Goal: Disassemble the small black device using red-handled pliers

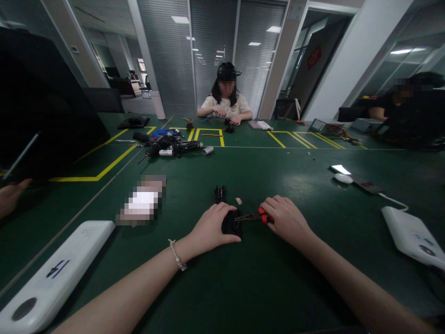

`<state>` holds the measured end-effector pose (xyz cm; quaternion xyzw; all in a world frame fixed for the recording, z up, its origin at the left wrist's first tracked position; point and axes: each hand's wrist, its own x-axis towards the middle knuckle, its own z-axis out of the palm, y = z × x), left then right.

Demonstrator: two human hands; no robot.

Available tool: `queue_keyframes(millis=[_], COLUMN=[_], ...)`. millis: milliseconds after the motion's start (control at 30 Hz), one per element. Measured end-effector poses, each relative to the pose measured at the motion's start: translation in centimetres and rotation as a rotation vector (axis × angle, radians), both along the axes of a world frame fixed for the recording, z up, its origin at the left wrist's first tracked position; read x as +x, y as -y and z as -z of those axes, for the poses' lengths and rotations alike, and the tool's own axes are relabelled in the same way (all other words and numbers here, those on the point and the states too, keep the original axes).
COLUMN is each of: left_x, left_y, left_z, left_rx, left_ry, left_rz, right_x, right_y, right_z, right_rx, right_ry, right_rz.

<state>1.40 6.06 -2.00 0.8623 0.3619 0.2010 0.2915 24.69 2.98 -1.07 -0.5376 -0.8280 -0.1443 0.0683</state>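
Note:
My left hand (pixel 212 227) is closed around a small black part (pixel 231 225) and presses it onto the green table (pixel 243 278). My right hand (pixel 285 218) grips red-handled pliers (pixel 255 215), whose dark jaws point left and reach the black part. Just beyond the hands lie another small black piece (pixel 219 192) and a tiny tan bit (pixel 238 201).
White flat devices lie at the front left (pixel 52 278) and right (pixel 413 236). A phone and white puck (pixel 343 177) sit to the right. A pile of dark tools (pixel 170 146) lies at mid-left. One person sits opposite (pixel 225 104), another at far right (pixel 406 111); a hand (pixel 10 195) shows at left.

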Motion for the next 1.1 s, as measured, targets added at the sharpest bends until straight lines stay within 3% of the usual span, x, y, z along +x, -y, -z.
queue_keyframes(millis=[200, 467, 800, 1100], left_x=[0.00, -0.01, -0.05, -0.01], left_y=[-0.08, -0.13, -0.03, -0.18], left_z=[0.21, 0.26, 0.05, 0.50], left_rx=[0.023, 0.034, 0.014, 0.016], left_ry=[0.000, -0.006, -0.007, 0.002], left_rz=[0.002, 0.007, 0.003, 0.006], right_x=[0.14, 0.26, 0.12, 0.21], right_y=[-0.02, -0.32, 0.03, -0.12], right_z=[-0.14, 0.71, -0.02, 0.42], right_rx=[0.037, -0.047, 0.062, -0.012], right_ry=[0.041, -0.061, 0.051, -0.035], right_rz=[-0.022, -0.006, -0.035, 0.003])
